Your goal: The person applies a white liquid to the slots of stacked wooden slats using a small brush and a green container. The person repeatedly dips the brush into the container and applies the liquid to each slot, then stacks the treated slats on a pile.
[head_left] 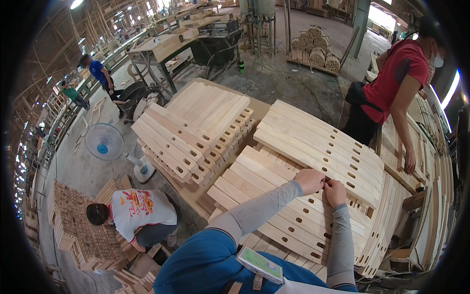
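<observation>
My left hand (310,182) and my right hand (335,192) meet over a stack of pale wooden slats, fingertips pinched close together. Whatever lies between the fingers is too small to make out. Below them a row of slats (264,188) lies side by side, each with a small round hole and a longer slot near one end. Just beyond my hands, another row of slats (303,130) rests higher on the stack, overlapping the nearer row. Grey sleeves cover both my forearms.
Left of my stack stands another pile of slotted slats (196,122) on a board. A standing fan (105,142) and a crouching person (142,213) are at the left. A person in red (399,73) works at the right beside timber. Bundled sticks (316,49) lie at the back.
</observation>
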`<action>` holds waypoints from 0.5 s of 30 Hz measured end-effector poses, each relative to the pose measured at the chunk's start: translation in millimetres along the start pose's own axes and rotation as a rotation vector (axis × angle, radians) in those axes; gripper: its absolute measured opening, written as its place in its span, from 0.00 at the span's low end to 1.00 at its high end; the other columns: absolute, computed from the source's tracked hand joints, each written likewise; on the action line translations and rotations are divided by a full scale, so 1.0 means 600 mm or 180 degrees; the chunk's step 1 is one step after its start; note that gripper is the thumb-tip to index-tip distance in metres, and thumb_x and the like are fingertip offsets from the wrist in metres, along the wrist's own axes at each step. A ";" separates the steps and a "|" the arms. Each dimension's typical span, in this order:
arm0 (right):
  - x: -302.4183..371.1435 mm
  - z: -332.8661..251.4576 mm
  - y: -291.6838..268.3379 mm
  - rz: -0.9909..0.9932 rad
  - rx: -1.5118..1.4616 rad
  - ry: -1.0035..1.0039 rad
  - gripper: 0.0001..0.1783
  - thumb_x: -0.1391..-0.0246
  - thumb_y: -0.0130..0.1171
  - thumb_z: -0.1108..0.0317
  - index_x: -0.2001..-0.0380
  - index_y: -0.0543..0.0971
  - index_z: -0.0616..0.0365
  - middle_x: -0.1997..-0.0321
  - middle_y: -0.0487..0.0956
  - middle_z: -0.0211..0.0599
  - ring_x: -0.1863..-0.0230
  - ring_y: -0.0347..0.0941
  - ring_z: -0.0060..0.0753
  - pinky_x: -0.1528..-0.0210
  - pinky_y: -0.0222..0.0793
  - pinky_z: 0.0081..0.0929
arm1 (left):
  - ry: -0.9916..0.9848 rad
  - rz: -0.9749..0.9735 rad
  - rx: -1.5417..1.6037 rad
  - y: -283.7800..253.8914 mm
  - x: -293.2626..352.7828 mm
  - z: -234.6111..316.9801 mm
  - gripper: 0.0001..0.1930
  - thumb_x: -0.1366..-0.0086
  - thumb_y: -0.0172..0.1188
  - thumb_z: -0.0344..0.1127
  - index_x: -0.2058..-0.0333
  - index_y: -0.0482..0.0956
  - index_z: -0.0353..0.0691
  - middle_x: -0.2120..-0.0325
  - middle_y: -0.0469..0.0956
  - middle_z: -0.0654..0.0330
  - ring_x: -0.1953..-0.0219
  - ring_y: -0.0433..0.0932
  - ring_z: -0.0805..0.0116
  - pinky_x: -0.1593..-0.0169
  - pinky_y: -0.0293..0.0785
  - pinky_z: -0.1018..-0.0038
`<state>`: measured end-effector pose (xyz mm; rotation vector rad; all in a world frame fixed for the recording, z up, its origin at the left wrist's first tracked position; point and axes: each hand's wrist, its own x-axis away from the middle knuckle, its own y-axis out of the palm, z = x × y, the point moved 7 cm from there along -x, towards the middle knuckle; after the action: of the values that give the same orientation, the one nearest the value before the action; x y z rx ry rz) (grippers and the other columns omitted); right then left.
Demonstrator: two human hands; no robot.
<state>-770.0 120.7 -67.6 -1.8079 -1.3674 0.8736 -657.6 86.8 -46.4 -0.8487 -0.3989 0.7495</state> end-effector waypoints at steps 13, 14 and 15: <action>-0.002 -0.012 0.003 -0.0263 -0.0497 -0.0349 0.07 0.58 0.55 0.72 0.73 0.78 0.62 0.74 0.77 0.46 0.72 0.75 0.42 0.68 0.69 0.29 | -0.0026 0.0163 -0.0082 0.001 -0.003 -0.006 0.10 0.48 0.50 0.39 0.74 0.77 0.40 0.77 0.77 0.55 0.71 0.76 0.56 0.67 0.71 0.63; -0.002 -0.013 0.003 -0.0268 -0.0546 -0.0331 0.07 0.58 0.55 0.72 0.73 0.78 0.62 0.74 0.77 0.47 0.72 0.75 0.42 0.68 0.69 0.29 | -0.0041 0.0126 -0.0047 0.002 -0.003 -0.006 0.10 0.48 0.50 0.39 0.75 0.77 0.40 0.78 0.77 0.56 0.72 0.76 0.57 0.67 0.71 0.64; -0.002 -0.012 0.003 -0.0271 -0.0594 -0.0316 0.07 0.59 0.55 0.72 0.73 0.78 0.63 0.74 0.77 0.47 0.72 0.75 0.42 0.68 0.69 0.29 | -0.0054 0.0094 -0.0013 0.003 -0.003 -0.007 0.10 0.48 0.49 0.39 0.75 0.77 0.41 0.79 0.77 0.57 0.72 0.76 0.57 0.67 0.71 0.64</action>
<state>-763.5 118.1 -65.4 -1.8497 -1.6238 0.8234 -657.1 84.2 -50.2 -0.8542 -0.4039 0.7838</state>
